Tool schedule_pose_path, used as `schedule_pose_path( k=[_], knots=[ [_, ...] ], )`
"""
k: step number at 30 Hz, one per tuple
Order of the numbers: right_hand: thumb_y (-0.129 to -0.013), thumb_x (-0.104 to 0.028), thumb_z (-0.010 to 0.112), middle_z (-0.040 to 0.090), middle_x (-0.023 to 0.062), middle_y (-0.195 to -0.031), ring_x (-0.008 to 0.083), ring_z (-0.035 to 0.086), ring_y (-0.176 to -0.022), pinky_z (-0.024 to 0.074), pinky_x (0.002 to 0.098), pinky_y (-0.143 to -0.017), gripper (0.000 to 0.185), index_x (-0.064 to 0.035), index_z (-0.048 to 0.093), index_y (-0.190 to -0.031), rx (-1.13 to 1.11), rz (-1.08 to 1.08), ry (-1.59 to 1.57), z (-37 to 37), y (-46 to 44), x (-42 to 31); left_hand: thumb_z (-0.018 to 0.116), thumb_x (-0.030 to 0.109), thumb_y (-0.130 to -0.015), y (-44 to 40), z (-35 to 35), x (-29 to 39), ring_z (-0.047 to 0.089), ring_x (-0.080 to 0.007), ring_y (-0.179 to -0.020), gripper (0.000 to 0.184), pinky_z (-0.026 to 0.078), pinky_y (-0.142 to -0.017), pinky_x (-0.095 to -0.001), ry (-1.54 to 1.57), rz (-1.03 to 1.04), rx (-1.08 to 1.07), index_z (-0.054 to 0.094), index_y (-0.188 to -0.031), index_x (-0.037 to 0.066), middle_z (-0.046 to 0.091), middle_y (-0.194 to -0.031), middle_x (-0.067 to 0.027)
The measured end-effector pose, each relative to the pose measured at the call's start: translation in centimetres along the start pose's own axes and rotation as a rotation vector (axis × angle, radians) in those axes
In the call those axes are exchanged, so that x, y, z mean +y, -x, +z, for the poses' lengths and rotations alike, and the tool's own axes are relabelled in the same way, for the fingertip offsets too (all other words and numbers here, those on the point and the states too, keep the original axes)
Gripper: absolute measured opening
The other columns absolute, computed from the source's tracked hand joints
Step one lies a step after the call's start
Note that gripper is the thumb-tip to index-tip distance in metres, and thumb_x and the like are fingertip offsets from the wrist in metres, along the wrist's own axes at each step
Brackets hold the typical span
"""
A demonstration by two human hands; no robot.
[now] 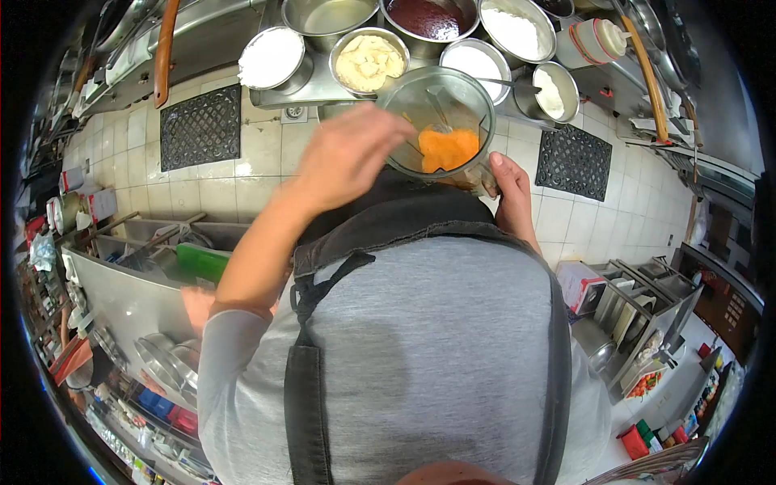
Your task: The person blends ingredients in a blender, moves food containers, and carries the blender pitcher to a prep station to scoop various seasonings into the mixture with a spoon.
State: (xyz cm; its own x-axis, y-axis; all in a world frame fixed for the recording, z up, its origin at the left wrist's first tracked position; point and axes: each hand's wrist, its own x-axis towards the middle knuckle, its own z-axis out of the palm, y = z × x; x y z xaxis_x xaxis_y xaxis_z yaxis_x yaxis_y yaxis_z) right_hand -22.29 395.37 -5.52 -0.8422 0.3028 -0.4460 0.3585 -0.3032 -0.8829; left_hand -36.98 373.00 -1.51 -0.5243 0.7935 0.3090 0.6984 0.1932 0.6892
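Observation:
A clear blender jar (487, 109) is held in front of my apron, its wide mouth facing up. Bright orange food (447, 149) lies at the bottom of it. My right hand (515, 194) is closed at the jar's handle side, thumb up along the handle. Over the left part of the jar's rim reaches my left hand (347, 153), its fingers bent toward the opening and smeared by motion. Whether these fingers hold anything I cannot make out.
Beyond the jar, metal pots stand on a steel counter: dark red sauce (432, 14), yellow paste (369, 63) and several white contents. A squeeze bottle (594, 42) stands at right. Black mats (202, 128) lie on the tiled floor. Behind me at left is a steel worktop (121, 279).

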Motion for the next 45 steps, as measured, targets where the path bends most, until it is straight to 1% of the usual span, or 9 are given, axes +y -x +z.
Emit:
schedule_pose_path(
  k=[4, 7, 11, 14, 17, 22, 37, 41, 45],
  knots=[
    [-0.089, -0.036, 0.058, 0.060, -0.0024, -0.078, 0.0033, 0.046, -0.065, 0.0329, 0.0186, -0.057, 0.036, -0.0018, 0.064, -0.095, 0.059, -0.002, 0.003, 0.6, 0.2, -0.3, 0.055, 0.005, -0.085, 0.4, -4.3, -1.0, 0.056, -0.0126, -0.058, 0.008, 0.044, -0.054, -0.0248, 0.049, -0.171, 0.480, 0.060, -0.091, 0.004, 0.061, -0.072, -0.0059],
    [-0.089, -0.037, 0.058, 0.061, -0.0024, -0.078, 0.0033, 0.046, -0.065, 0.0333, 0.0185, -0.057, 0.036, -0.0021, 0.064, -0.095, 0.037, 0.002, 0.022, 0.3, 0.1, -0.2, 0.055, 0.007, -0.087, 0.2, -5.2, -3.4, 0.053, -0.0091, -0.055, 0.007, 0.043, -0.053, -0.0230, -0.071, -0.206, 0.608, 0.059, -0.089, 0.002, 0.060, -0.064, -0.0054],
    [-0.089, -0.037, 0.058, 0.061, -0.0015, -0.080, 0.0039, 0.048, -0.067, 0.0347, 0.0186, -0.058, 0.036, -0.0014, 0.064, -0.095, 0.011, 0.007, 0.013, 0.2, 0.1, -0.2, 0.052, 0.009, -0.089, 0.1, -2.9, -7.4, 0.053, -0.0072, -0.056, 0.009, 0.043, -0.053, -0.0217, -0.200, -0.330, 0.524, 0.057, -0.088, 0.001, 0.060, -0.063, -0.0039],
    [-0.090, -0.035, 0.057, 0.062, 0.0002, -0.082, 0.0052, 0.051, -0.070, 0.0379, 0.0191, -0.062, 0.036, -0.0005, 0.064, -0.095, 0.022, -0.007, -0.014, 0.7, 0.3, -0.5, 0.047, 0.010, -0.091, -0.2, -0.4, -9.7, 0.049, -0.0072, -0.054, 0.010, 0.039, -0.047, -0.0204, 0.370, -0.598, 0.629, 0.055, -0.090, 0.003, 0.059, -0.065, -0.0045],
    [-0.090, -0.034, 0.057, 0.063, 0.0021, -0.085, 0.0067, 0.054, -0.073, 0.0407, 0.0201, -0.066, 0.035, 0.0004, 0.063, -0.095, 0.021, -0.017, -0.027, 0.9, 0.4, -0.7, 0.048, 0.009, -0.090, 0.0, 0.9, -11.1, 0.046, -0.0069, -0.052, 0.009, 0.038, -0.045, -0.0206, 0.667, -0.643, 0.731, 0.055, -0.089, 0.004, 0.059, -0.066, -0.0064],
    [-0.090, -0.034, 0.057, 0.064, 0.0028, -0.086, 0.0074, 0.055, -0.075, 0.0413, 0.0205, -0.067, 0.035, 0.0004, 0.063, -0.096, 0.011, 0.011, -0.004, 0.1, 0.2, -0.3, 0.048, 0.009, -0.090, 0.4, -0.4, -10.8, 0.046, -0.0065, -0.051, 0.010, 0.038, -0.041, -0.0210, 0.656, -0.652, 0.834, 0.055, -0.087, 0.003, 0.058, -0.064, -0.0062],
    [-0.089, -0.036, 0.058, 0.062, 0.0002, -0.081, 0.0060, 0.050, -0.069, 0.0374, 0.0202, -0.062, 0.035, -0.0012, 0.063, -0.092, 0.043, -0.005, -0.018, 0.8, 0.4, -0.7, 0.049, 0.010, -0.090, 0.3, -3.6, -6.7, 0.046, -0.0074, -0.052, 0.010, 0.038, -0.044, -0.0206, 0.703, -0.487, 0.819, 0.056, -0.088, 0.003, 0.058, -0.066, -0.0064],
    [-0.089, -0.035, 0.058, 0.062, 0.0019, -0.083, 0.0074, 0.052, -0.072, 0.0395, 0.0211, -0.065, 0.037, 0.0005, 0.063, -0.095, 0.013, 0.040, 0.037, 0.1, 0.1, -0.5, 0.049, 0.011, -0.091, 0.0, -3.3, -4.1, 0.048, -0.0075, -0.057, 0.010, 0.038, -0.048, -0.0200, 0.691, -0.402, 0.620, 0.056, -0.092, 0.003, 0.057, -0.068, -0.0056],
    [-0.090, -0.035, 0.057, 0.064, 0.0044, -0.087, 0.0094, 0.055, -0.077, 0.0422, 0.0224, -0.070, 0.038, 0.0019, 0.063, -0.098, 0.021, 0.015, -0.016, 1.0, 0.3, -1.0, 0.051, 0.010, -0.091, -0.7, 0.3, -1.8, 0.058, -0.0111, -0.068, 0.010, 0.044, -0.058, -0.0236, 0.431, -0.429, 0.176, 0.058, -0.096, 0.005, 0.060, -0.074, -0.0054]
  ],
)
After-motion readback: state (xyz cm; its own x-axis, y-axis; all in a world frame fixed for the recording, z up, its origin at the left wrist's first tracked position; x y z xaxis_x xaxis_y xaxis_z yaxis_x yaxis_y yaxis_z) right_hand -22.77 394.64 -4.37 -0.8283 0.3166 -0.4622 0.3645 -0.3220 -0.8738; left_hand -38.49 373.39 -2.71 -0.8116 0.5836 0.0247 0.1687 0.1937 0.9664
